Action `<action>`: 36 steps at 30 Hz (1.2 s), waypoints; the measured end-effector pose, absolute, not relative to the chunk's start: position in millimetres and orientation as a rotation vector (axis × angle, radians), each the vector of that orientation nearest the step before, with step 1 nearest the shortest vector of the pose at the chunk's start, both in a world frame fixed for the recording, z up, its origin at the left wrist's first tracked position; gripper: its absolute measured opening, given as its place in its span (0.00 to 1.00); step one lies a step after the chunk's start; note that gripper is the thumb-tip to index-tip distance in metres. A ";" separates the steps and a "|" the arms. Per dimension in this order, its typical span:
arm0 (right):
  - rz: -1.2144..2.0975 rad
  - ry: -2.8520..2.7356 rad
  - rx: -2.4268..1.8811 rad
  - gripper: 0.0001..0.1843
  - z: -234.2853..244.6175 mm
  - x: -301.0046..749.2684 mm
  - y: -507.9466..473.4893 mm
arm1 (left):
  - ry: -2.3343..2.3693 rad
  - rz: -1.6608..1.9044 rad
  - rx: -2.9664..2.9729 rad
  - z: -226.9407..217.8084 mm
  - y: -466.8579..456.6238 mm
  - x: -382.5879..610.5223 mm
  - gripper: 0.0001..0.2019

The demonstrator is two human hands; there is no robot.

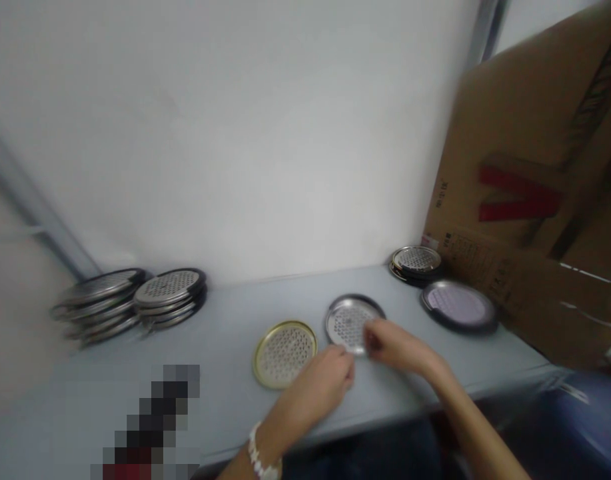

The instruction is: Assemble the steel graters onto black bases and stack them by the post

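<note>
Perforated plate: rim pinched by our right hand, apparently steadied by our left hand, its fingers pressed together at the lower edge.

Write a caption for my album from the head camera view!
Left hand and right hand touch a holed silver disc beside a gold one on a pale shelf.

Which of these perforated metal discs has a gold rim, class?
The gold-rimmed disc beside the left hand; all the others look dark-rimmed.
</note>
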State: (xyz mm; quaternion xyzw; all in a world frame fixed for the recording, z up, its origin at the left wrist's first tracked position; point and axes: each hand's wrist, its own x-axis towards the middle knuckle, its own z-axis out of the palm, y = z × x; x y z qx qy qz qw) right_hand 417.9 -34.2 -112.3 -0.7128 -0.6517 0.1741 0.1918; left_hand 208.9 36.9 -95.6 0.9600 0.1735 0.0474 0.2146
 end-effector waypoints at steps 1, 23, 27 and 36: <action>0.488 -1.831 -1.994 0.14 -111.9 417.2 -34.4 | 0.484 0.120 2.659 -96.3 36.6 207.1 0.06; 0.501 -1.830 -1.925 0.11 -117.1 416.6 -35.0 | 0.543 0.208 2.593 -90.6 46.4 191.0 0.05; 0.498 -1.816 -1.907 0.11 -114.5 417.2 -34.4 | 0.699 0.260 2.587 -69.4 78.6 162.8 0.08; 0.450 -1.754 -1.806 0.07 -108.4 396.0 -26.8 | 1.358 0.106 2.608 -85.1 155.3 105.0 0.11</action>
